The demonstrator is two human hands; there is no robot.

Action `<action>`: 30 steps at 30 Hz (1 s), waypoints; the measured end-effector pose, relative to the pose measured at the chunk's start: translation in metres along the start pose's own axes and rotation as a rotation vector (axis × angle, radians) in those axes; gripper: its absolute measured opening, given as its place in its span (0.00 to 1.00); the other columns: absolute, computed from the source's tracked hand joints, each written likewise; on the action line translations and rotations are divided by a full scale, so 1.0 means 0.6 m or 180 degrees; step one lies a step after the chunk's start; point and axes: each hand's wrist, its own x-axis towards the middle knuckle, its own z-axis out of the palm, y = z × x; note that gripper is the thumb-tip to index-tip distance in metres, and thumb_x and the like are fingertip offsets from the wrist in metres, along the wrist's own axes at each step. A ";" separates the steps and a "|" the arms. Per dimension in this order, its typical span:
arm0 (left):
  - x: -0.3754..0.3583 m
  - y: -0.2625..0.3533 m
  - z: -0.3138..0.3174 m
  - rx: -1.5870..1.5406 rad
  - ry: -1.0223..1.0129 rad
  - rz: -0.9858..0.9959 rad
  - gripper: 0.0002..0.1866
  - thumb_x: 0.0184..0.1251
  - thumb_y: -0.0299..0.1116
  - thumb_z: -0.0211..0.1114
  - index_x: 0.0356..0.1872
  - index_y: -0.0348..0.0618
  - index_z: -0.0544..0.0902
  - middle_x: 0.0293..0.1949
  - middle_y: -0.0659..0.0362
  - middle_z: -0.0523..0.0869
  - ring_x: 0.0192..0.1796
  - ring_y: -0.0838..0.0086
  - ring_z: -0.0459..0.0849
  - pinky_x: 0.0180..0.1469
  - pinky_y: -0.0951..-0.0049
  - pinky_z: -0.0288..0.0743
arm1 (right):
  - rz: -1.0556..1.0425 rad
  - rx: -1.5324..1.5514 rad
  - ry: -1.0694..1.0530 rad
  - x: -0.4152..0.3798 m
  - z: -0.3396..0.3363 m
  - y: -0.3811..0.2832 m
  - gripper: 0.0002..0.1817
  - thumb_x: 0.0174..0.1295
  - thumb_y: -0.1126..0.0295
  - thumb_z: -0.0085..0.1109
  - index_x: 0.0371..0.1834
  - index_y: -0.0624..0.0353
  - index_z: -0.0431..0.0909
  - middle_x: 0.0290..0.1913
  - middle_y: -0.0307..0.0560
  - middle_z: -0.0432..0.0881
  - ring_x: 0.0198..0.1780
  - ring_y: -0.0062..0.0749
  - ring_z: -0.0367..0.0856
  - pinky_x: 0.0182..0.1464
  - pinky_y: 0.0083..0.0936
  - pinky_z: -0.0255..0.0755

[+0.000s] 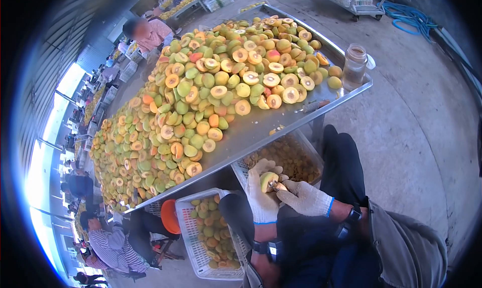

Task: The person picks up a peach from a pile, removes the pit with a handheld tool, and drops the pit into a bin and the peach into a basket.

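My left hand, in a pale knitted glove with a blue cuff, is closed around a cut apricot whose flesh side shows. My right hand, gloved the same way, meets it with fingers pinched at the fruit's edge. Something small and brownish shows at those fingertips, too hidden to name. Both hands are above a white crate of brown pits or scraps. Beyond them, a metal table bears a large heap of apricots, many cut in half.
A clear jar stands at the table's corner, near a small handled tool. Another white crate of apricots sits at left by an orange basin. Other people work around. A cart and blue hose are far right.
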 end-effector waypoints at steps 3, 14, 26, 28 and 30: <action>0.002 -0.017 -0.028 -0.0074 -0.0021 0.0062 0.27 0.86 0.52 0.51 0.46 0.34 0.83 0.36 0.46 0.86 0.37 0.59 0.87 0.43 0.61 0.85 | 0.0019 -0.0256 -0.0131 0.003 0.004 -0.005 0.23 0.81 0.54 0.50 0.63 0.65 0.76 0.40 0.69 0.87 0.44 0.67 0.87 0.44 0.50 0.77; 0.002 -0.028 -0.047 0.0906 -0.0031 0.0894 0.29 0.86 0.48 0.51 0.32 0.31 0.85 0.27 0.47 0.87 0.27 0.64 0.85 0.32 0.67 0.80 | 0.0138 -0.0519 -0.0225 -0.004 0.018 0.003 0.21 0.80 0.55 0.53 0.60 0.61 0.77 0.37 0.66 0.88 0.41 0.66 0.88 0.40 0.51 0.77; -0.011 -0.008 -0.032 0.1312 -0.0125 0.0958 0.28 0.85 0.43 0.54 0.30 0.29 0.86 0.30 0.49 0.89 0.29 0.67 0.87 0.34 0.69 0.81 | -0.0084 -0.0259 -0.0310 -0.013 0.011 0.008 0.17 0.82 0.58 0.52 0.55 0.61 0.80 0.37 0.56 0.89 0.39 0.45 0.89 0.43 0.39 0.77; -0.010 -0.010 -0.033 0.1259 -0.0291 0.1113 0.28 0.85 0.44 0.53 0.30 0.29 0.86 0.31 0.49 0.89 0.29 0.66 0.87 0.34 0.69 0.81 | 0.0623 0.0583 -0.0814 -0.011 0.007 0.012 0.17 0.82 0.58 0.52 0.56 0.61 0.80 0.37 0.57 0.89 0.40 0.42 0.89 0.43 0.38 0.77; -0.010 -0.010 -0.030 0.1196 -0.0457 0.1281 0.29 0.85 0.45 0.53 0.30 0.29 0.86 0.31 0.48 0.89 0.29 0.66 0.88 0.35 0.69 0.82 | 0.0216 0.0535 -0.0605 -0.014 0.011 0.007 0.17 0.82 0.58 0.52 0.56 0.61 0.81 0.37 0.59 0.88 0.39 0.48 0.89 0.43 0.41 0.77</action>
